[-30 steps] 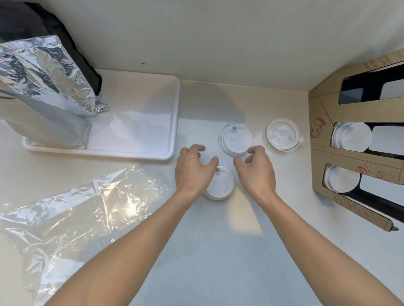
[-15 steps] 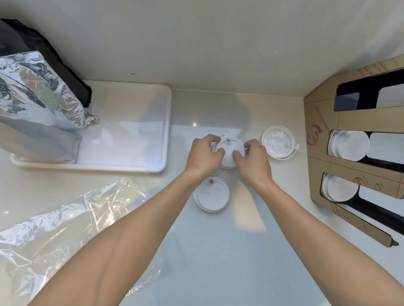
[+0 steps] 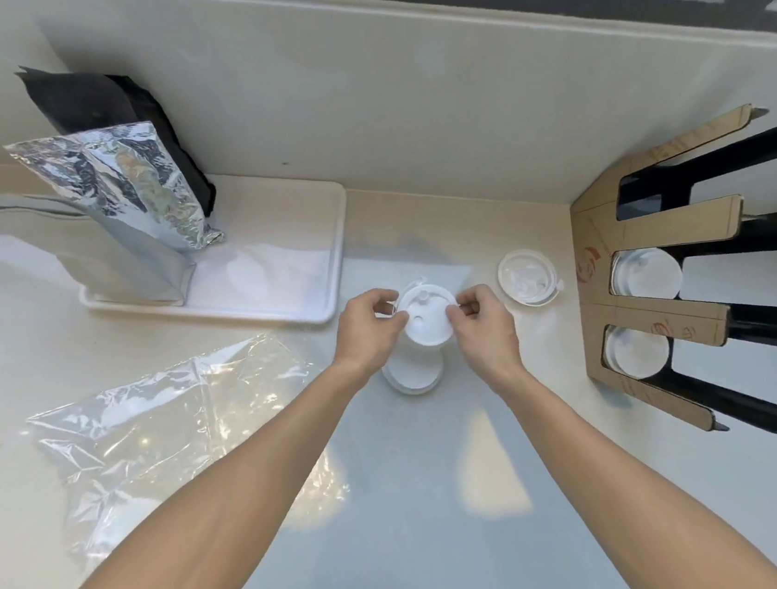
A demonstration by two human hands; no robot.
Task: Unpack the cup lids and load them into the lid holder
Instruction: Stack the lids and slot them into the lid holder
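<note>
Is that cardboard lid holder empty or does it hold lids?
Partly loaded: the lid holder shows white lids in two slots; the top slot looks dark.

My pale cream table (image 3: 449, 505) carries a white rectangular plastic tray (image 3: 316, 273), a crumpled clear plastic bag (image 3: 160, 431), two loose round white lids (image 3: 527, 276) (image 3: 410, 379), and a brown cardboard lid holder (image 3: 616, 316).

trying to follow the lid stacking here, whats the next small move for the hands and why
Probably lower the held lid onto the lid lying just below it. Both hands, left hand and right hand, pinch its rim above the counter, and the lid holder takes stacks; a third lid lies apart.
</note>
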